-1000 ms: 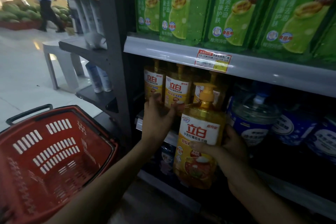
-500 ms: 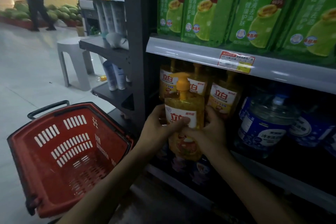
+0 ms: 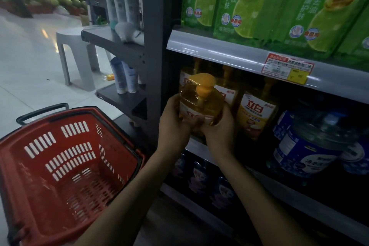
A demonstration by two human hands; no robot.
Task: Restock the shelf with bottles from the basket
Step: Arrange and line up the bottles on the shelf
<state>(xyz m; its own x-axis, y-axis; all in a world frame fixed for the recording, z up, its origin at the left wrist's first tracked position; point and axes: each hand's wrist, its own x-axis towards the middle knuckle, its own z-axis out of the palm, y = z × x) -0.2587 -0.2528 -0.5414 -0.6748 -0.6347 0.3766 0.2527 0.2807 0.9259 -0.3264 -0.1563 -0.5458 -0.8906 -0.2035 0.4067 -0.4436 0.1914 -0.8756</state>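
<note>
A yellow pump bottle (image 3: pixel 201 104) of dish soap tilts toward me at the left end of the middle shelf (image 3: pixel 219 54). My left hand (image 3: pixel 171 124) grips its left side and my right hand (image 3: pixel 219 128) grips its right side and bottom. More yellow bottles (image 3: pixel 255 114) of the same kind stand behind and to the right on that shelf. The red basket (image 3: pixel 65 166) sits low at the left, and nothing shows inside it.
Green refill packs (image 3: pixel 259 2) fill the shelf above. Big blue jugs (image 3: pixel 311 146) stand to the right of the yellow bottles. A dark side rack (image 3: pixel 123 46) with tubes and a grey stool (image 3: pixel 77 54) lie to the left. Dark pouches (image 3: pixel 199 177) fill the shelf below.
The bottle has moved up and into the shelf's left end, tilting its pump toward me. Both hands stayed on it. The view shifted left and closer.
</note>
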